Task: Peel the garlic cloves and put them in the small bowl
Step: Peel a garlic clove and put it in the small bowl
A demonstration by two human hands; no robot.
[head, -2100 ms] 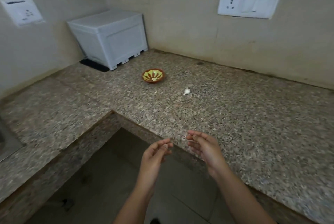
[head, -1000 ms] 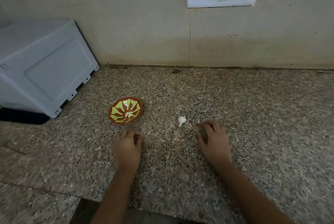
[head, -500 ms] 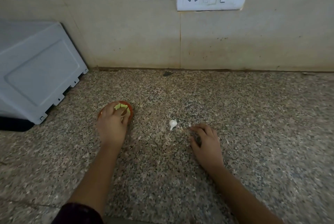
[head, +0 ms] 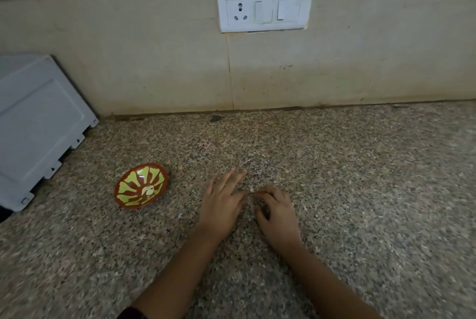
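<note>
Your left hand (head: pixel 221 205) lying flat right of small red-and-yellow painted bowl (head: pixel 141 186), fingers straight, holding nothing. Your right hand (head: pixel 276 213), further right, curling; cannot tell if pinching. No garlic clove showing; maybe under fingertips. Squeezing too hard: clove shooting off speckled stone counter (head: pixel 360 177).

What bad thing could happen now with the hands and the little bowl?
The small bowl looks tilted on the counter, so it may rock or tip when something drops in. The left hand and right hand meet fingertip to fingertip; anything tiny between them could slip and hide on the speckled stone.
</note>
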